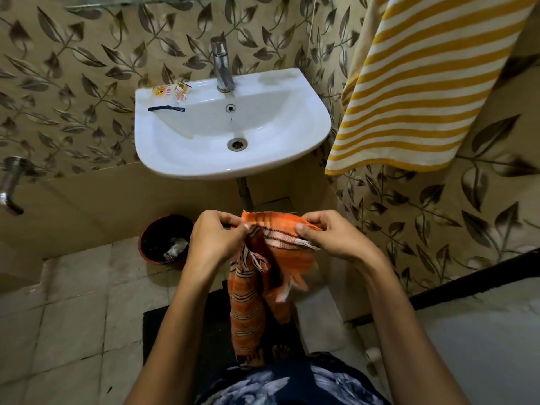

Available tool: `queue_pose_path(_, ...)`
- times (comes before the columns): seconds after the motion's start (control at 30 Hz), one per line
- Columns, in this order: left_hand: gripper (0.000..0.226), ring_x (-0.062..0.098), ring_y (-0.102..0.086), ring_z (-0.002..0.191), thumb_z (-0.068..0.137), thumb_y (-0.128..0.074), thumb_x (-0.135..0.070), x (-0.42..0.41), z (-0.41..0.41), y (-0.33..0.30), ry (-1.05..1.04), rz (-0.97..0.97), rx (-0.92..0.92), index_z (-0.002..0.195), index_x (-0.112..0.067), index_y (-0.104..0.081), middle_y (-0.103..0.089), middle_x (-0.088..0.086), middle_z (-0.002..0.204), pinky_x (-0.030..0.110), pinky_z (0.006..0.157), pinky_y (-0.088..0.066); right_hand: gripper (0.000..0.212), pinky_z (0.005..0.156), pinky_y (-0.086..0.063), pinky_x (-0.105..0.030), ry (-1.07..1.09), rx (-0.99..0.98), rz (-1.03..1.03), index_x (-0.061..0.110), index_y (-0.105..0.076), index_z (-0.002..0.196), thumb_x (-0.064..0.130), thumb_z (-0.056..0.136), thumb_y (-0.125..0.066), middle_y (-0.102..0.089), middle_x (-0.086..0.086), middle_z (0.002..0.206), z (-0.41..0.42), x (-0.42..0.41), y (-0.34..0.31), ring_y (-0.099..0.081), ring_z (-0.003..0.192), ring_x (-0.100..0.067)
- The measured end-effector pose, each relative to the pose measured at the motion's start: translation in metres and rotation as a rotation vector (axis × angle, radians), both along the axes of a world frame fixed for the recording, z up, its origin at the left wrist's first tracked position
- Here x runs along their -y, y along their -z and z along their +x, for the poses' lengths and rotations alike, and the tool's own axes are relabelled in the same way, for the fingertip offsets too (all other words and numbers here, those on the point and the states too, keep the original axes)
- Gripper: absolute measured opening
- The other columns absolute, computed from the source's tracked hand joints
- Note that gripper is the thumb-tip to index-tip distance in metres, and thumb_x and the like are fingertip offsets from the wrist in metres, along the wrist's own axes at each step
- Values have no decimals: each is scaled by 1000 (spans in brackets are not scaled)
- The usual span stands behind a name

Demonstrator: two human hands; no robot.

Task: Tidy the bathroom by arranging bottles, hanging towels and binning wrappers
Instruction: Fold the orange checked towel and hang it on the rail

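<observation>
Bin: on the floor below the sink's left edge, holding crumpled wrappers.
Sink: wrappers lie on its back-left corner, none yet binned.
Left hand: pinches the orange towel at its top edge.
Right hand: pinches the same top edge.
Risk: the trailing end may brush the floor.

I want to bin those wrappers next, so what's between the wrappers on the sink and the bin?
Head view: just the sink's white rim and plain wall between the wrappers and the bin.
</observation>
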State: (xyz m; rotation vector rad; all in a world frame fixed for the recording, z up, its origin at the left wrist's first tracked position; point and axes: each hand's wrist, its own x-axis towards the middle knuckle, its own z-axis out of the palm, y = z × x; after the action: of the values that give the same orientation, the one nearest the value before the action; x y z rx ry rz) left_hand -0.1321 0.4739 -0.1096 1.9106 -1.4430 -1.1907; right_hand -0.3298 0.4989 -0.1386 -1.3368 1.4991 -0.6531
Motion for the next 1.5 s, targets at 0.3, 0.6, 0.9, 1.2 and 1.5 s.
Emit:
queue_pose_path(0.3,10,9,-63,44,79,-60,13,6,-4,-7,-28,275,-602,85,6,-65,-64,16,64,14,42,-49,17,81,-54,-32,52,9,-200,19,-74,97,26,89,-62,-74,3,89,32,5,1,-68,87,-6)
queue_pose_path(0.6,18,11,-67,52,83,-47,19,18,-1,3,-107,415,-748,83,10,-63,-68,11,61,20,61,-56,22,71,-42,-10,-84,-160,-442,13,-71,110,13,92,-57,-59,7,88,51,10,-1,-57,82,-2)
queue_pose_path(0.9,15,17,-67,52,83,-46,18,26,-8,1,-147,434,-813,81,16,-61,-62,24,79,22,56,-56,32,81,-51,-24,-151,-146,-278,22,-73,101,38,73,-77,-64,6,102,44,20,-4,-60,96,-5)
queue_pose_path(1.2,14,8,-68,56,81,-61,9,23,-12,-1,197,353,-555,83,-2,-69,-71,7,65,17,52,-51,24,78,-56,-27,-89,-60,-242,18,-77,92,1,82,-65,-74,4,85,17,28,-7,-69,85,-6)
queue_pose_path(1.5,22,14,-62,84,80,-67,-41,24,-8,8,585,-119,44,78,-19,-71,-66,1,92,36,78,-51,25,73,-59,-30,39,163,-481,16,-73,80,-6,83,-63,-73,-2,79,10,26,-33,-72,79,-17)
